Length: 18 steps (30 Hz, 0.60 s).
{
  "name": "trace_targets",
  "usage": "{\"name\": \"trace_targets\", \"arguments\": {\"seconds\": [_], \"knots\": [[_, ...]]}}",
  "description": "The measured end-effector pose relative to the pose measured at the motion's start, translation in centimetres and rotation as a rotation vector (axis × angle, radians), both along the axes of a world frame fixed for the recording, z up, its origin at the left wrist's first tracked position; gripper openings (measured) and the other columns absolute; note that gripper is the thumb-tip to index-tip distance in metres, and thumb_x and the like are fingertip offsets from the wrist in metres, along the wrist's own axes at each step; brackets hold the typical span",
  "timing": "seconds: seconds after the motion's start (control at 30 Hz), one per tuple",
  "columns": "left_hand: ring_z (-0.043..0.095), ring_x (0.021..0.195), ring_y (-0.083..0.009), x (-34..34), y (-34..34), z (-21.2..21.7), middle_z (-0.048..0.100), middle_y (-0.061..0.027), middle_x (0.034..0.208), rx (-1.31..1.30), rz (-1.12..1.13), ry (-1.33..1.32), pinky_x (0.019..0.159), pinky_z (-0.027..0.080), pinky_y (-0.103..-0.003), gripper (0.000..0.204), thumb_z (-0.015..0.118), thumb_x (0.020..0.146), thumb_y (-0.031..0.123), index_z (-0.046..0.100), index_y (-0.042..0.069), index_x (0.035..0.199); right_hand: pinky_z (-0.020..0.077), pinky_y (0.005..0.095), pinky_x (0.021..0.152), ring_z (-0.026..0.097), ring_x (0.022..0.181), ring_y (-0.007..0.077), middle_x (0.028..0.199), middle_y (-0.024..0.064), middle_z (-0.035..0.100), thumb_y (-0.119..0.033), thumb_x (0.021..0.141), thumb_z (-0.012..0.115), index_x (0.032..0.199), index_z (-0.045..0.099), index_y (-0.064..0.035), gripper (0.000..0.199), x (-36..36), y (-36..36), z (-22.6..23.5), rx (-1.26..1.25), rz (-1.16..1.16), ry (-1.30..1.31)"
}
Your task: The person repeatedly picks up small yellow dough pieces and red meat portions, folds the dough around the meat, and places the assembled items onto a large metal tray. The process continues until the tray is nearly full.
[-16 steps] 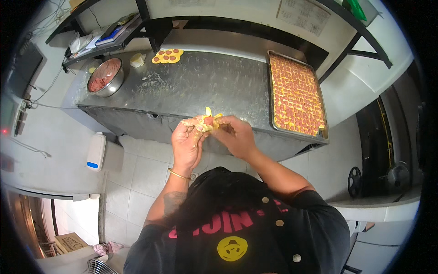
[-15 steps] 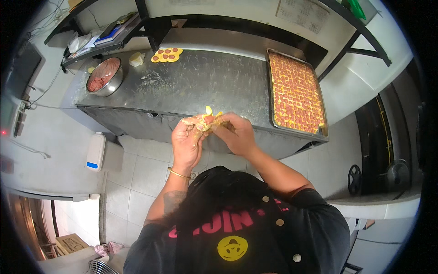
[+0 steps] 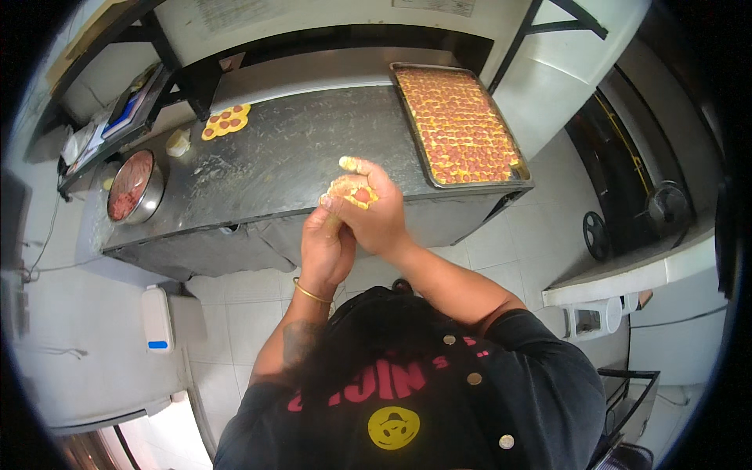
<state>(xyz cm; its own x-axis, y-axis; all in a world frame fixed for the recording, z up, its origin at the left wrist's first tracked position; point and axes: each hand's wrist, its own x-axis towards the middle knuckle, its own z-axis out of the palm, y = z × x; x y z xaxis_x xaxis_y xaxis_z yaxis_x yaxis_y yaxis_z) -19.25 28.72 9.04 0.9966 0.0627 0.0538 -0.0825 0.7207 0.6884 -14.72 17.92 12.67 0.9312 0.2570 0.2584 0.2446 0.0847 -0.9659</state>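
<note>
Both of my hands are together in front of the table's near edge. My right hand (image 3: 380, 223) is curled round a dumpling (image 3: 363, 196) with a yellow wrapper and pink meat filling, its thumb pointing left. Just below and left, my left hand (image 3: 323, 249) is closed against the right hand. Its fingertips are mostly covered, so what they grip does not show. Pale smears coat the fingers. Far left on the table lie overlapping yellow wrappers (image 3: 226, 124) topped with meat portions. At the right, a metal tray (image 3: 417, 129) carries many dumplings in close rows.
A steel bowl (image 3: 149, 201) of pink meat filling stands at the table's left end, with a small pale tub (image 3: 178, 143) beyond it. The dark, flour-streaked worktop (image 3: 313, 129) spans between bowl and tray. A white bin (image 3: 157, 317) is on the floor at left.
My right hand has swung left over the left hand and now cups the dumpling. The left hand has sunk slightly. The view has shifted, so table, tray and bowl appear farther left.
</note>
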Motion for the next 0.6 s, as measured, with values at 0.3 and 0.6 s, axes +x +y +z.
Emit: {"name": "trace_targets", "arguments": {"seconds": [0.3, 0.6], "knots": [[0.067, 0.105, -0.0161, -0.2, -2.3, -1.7, 0.070, -0.0030, 0.116, -0.210, -0.205, 0.132, 0.095, 0.056, -0.035, 0.016, 0.065, 0.104, 0.012, 0.068, 0.006, 0.118, 0.0554, 0.0381, 0.085, 0.069, 0.094, 0.0234, 0.100, 0.0133, 0.070, -0.031, 0.081, 0.086, 0.119, 0.060, -0.0054, 0.053, -1.9, -3.1, -2.1, -0.299, -0.186, -0.171], [0.069, 0.103, -0.0168, 0.6, -4.3, -5.9, 0.071, -0.0030, 0.113, -0.093, -0.359, 0.123, 0.088, 0.056, -0.031, 0.017, 0.066, 0.102, 0.011, 0.068, 0.005, 0.118, 0.0561, 0.0380, 0.079, 0.069, 0.089, 0.0239, 0.095, 0.0106, 0.068, -0.019, 0.080, 0.083, 0.115, 0.058, -0.0075, 0.045, -1.0, -8.0, -4.2, -0.237, -0.092, -0.021]]}}
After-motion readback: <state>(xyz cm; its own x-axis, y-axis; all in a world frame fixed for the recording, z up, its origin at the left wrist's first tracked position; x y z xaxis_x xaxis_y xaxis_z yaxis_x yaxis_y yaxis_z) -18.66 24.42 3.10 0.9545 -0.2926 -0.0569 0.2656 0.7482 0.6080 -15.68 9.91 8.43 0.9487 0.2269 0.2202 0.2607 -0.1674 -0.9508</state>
